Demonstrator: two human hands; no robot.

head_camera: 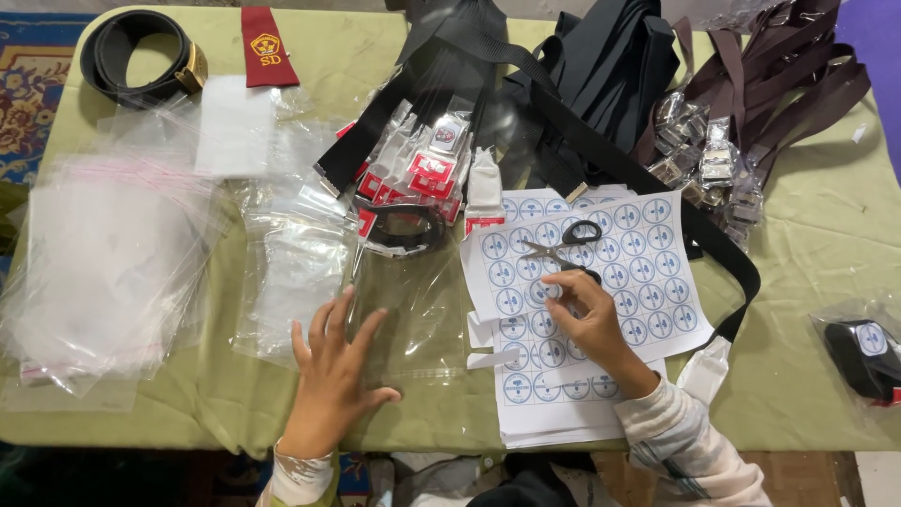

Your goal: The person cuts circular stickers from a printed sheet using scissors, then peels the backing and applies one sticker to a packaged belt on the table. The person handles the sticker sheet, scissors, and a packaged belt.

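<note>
pinching a round sticker (552, 290) off the sheet (648, 272), right hand (591, 324); left hand (330, 371) spread flat on clear bag (413, 310).

Matt olive-green cloth on the table (826, 235), faintly creased. Left of the sticker sheet (601, 272): glossy clear plastic bag (413, 310) under the spread left hand (330, 376); further left, a stack of thin shiny plastic sleeves (103, 263), wrinkled. Sticker sheet itself: smooth white paper, slight sheen, blue printed rounds; right hand (587, 314) pinching one sticker. On the sheet: scissors (563, 249), bright metal blades, black plastic handles. Above the sheet: black woven webbing straps (582, 84), matt; metal buckles (704, 155) in crinkled glossy wrap to the upper right. Far upper left: coiled belt (141, 56), matt black, brassy metal buckle.
</note>
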